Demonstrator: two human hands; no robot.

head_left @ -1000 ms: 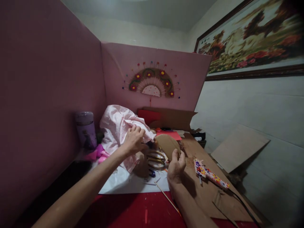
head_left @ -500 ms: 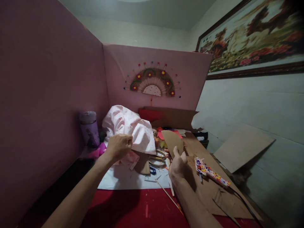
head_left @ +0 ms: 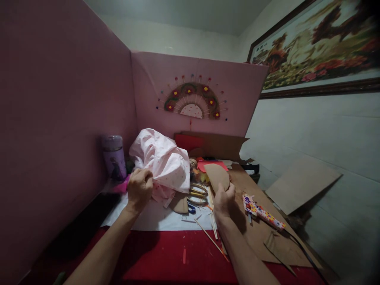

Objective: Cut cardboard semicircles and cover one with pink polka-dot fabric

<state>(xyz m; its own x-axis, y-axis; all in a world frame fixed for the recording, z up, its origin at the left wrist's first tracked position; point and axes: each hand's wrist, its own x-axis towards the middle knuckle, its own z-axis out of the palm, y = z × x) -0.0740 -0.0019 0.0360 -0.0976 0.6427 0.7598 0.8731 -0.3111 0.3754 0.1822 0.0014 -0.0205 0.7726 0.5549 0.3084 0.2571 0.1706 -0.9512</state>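
My left hand [head_left: 140, 187] is closed on the near left edge of a crumpled pale pink cloth [head_left: 170, 160] with small dots, which rises in folds beside it. In my right hand [head_left: 223, 201] I hold a half-round piece of brown cardboard [head_left: 217, 176] by its lower edge, thumb on the near face. Between the hands lie gold-coloured scissor handles [head_left: 198, 194], a second curved cardboard piece [head_left: 179, 204] partly under the cloth, and a small blue loop-shaped object [head_left: 191, 208].
A flower-patterned glue gun [head_left: 263, 213] with a cord lies on a cardboard sheet [head_left: 252, 241] at the right. Thin sticks [head_left: 212, 239] lie on the red tabletop [head_left: 166, 253]. A purple bottle [head_left: 114, 158] stands left; a decorated fan [head_left: 191, 101] is pinned to the pink panel.
My left hand has moved left and a little down, drawing the cloth's edge with it, and its right corner has shifted left. My right hand keeps the cardboard piece in nearly the same place.
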